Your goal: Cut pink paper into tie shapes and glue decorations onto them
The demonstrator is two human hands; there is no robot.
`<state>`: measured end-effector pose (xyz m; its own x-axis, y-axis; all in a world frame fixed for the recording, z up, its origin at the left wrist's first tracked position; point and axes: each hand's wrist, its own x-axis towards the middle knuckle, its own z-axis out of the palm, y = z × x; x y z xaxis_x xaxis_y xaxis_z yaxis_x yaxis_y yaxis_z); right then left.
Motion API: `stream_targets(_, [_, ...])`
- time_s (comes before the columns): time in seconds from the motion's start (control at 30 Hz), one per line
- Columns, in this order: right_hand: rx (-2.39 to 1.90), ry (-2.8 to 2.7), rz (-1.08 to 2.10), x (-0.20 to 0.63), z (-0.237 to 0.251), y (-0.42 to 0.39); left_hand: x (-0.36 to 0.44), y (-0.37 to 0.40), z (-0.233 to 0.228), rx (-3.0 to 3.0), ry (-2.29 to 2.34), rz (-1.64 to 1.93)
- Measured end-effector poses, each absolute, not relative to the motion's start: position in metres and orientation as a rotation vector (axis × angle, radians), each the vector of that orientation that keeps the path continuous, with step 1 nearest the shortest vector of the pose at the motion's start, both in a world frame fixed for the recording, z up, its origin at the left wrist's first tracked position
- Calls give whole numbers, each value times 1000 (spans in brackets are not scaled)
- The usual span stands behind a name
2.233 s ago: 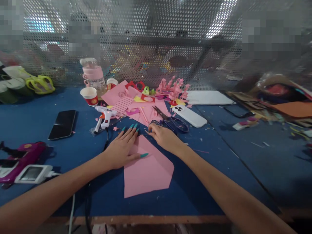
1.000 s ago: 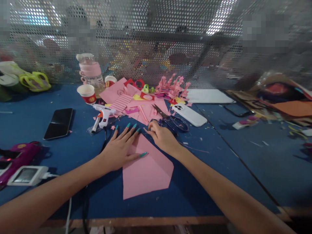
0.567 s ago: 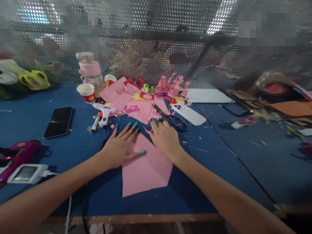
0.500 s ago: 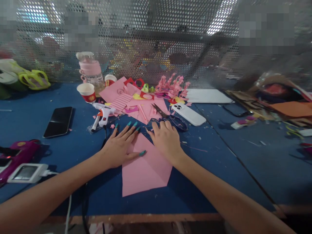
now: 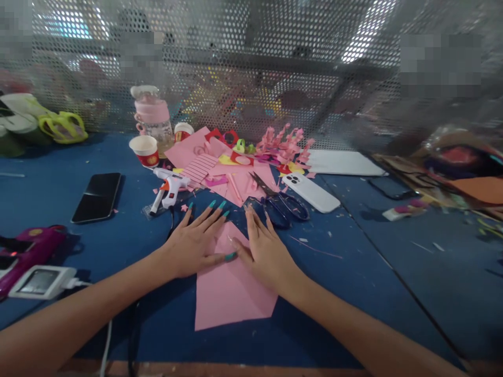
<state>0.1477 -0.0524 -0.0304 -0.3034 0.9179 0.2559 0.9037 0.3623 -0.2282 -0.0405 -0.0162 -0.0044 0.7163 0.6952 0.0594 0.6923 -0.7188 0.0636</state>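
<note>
- At the far left, about nine o'clock from the hands, a magenta plastic tool [image 5: 33, 251] lies on the blue felt-covered table [image 5: 353, 293], with a small white device with a grey screen [image 5: 41, 281] just beside it toward the near edge.
- A black slab-shaped smartphone [image 5: 97, 197] lies face up at ten o'clock from the left hand, well apart from it.
- A white hot-glue gun with an orange trigger [image 5: 168, 189] rests at eleven o'clock from the left hand, near its fingertips but not touching; its black cable runs toward the near edge.
- Behind the gun stand a red-and-white paper cup [image 5: 145, 151] and a clear bottle with a pink band [image 5: 152, 119].
- The left hand [image 5: 194, 243] lies flat, palm down and fingers spread, with nothing gripped; teal nails point to twelve o'clock, and the thumb presses on the left part of the pink folded paper sheet [image 5: 231, 293].
- That pink sheet lies flat on the table, near its front edge, its point at twelve o'clock between the two hands.
- The right hand [image 5: 267, 254] is likewise unclenched and flat, pressing the sheet's right upper part, its thumb touching the left thumb.
- Black-handled scissors [image 5: 281, 204] lie just beyond the right fingertips, at one o'clock.
- A white smartphone lying face down [image 5: 310, 192] sits at one o'clock, beyond the scissors.
- A heap of pink and red paper cut-outs [image 5: 243, 157] fills the twelve o'clock side.
</note>
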Motion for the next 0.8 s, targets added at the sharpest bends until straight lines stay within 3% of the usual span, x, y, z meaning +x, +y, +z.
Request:
stream_targets(0.3, [-1631, -2244, 28, 143, -33, -56, -33, -39, -12, 2992, 1297, 379])
stream_targets(0.8, [-1687, -2285, -2, 141, -30, -58, -30, -43, -13, 2982, 1244, 361])
